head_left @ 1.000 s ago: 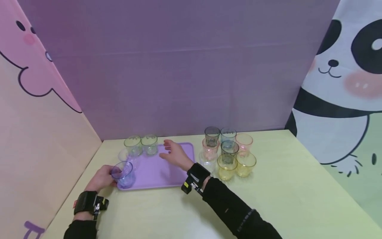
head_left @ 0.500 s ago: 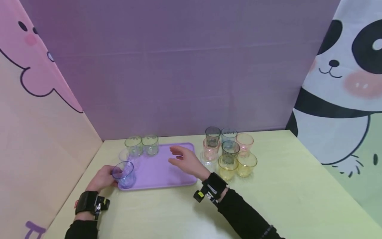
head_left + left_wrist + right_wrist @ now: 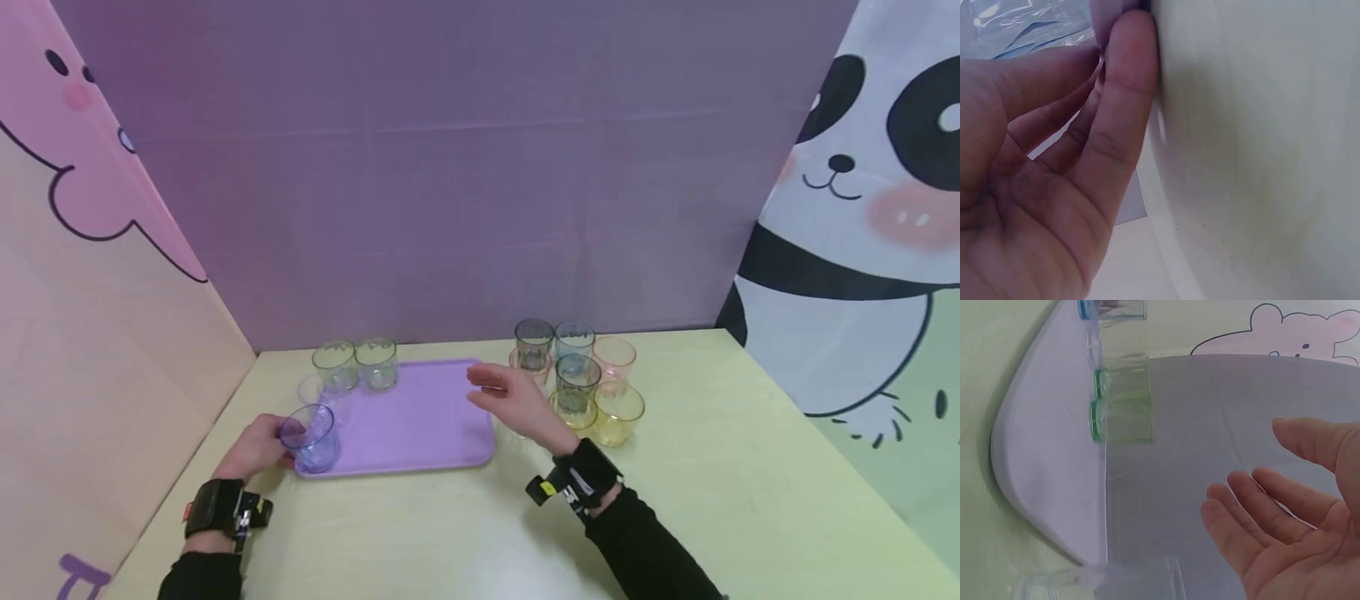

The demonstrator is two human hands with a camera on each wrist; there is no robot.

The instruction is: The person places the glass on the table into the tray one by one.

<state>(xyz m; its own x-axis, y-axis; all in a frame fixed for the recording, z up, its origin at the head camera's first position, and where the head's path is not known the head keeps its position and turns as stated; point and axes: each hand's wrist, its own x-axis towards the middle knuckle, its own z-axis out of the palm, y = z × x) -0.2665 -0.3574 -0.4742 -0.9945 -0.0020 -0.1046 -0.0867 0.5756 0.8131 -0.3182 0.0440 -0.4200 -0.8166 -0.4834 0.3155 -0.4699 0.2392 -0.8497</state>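
At the purple tray's (image 3: 420,417) front-left corner, my left hand (image 3: 257,446) pinches the rim. The left wrist view shows my thumb and fingers (image 3: 1129,56) meeting at the tray edge (image 3: 1110,19). A blue-tinted glass (image 3: 313,450) stands on that corner, partly in front of my fingertips. Behind it is a clear glass (image 3: 309,390), then two green-tinted glasses (image 3: 336,367) along the back. My right hand (image 3: 521,408) hovers right of the tray, fingers spread and holding nothing. It partly hides the left side of a glass group.
Several tinted glasses stand in a cluster right of the tray, including a yellow one (image 3: 618,414), a pink one (image 3: 615,357) and a dark grey one (image 3: 534,343). A purple backdrop (image 3: 465,208) rises behind the pale table (image 3: 420,533).
My right hand has moved rightward from above the tray toward the glass cluster, still holding nothing. The left hand and the glasses on the tray stay in place.
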